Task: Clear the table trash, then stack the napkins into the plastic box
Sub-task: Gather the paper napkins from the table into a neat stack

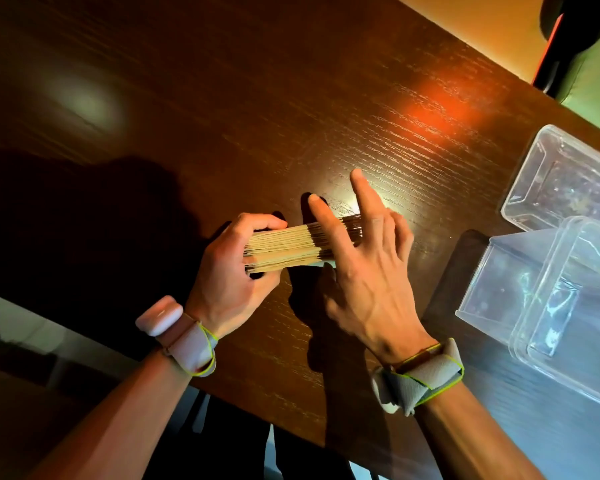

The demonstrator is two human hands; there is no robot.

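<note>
A thick stack of tan napkins (284,249) stands on edge just above the dark wooden table (222,116), near its middle. My left hand (229,271) grips the stack's left end, with the thumb on the near face and curled fingers on the far face. My right hand (364,265) lies over the stack's right end, with the index and middle fingers straight and pointing away; its thumb is hidden. A clear plastic box (565,181) sits open at the right edge. A second clear plastic piece (548,299), box or lid, lies nearer to me.
A dark object with a red stripe (561,46) stands beyond the table's far right corner. The table's near edge runs diagonally below my wrists, and floor shows past it at the lower left. Both wrists carry grey bands.
</note>
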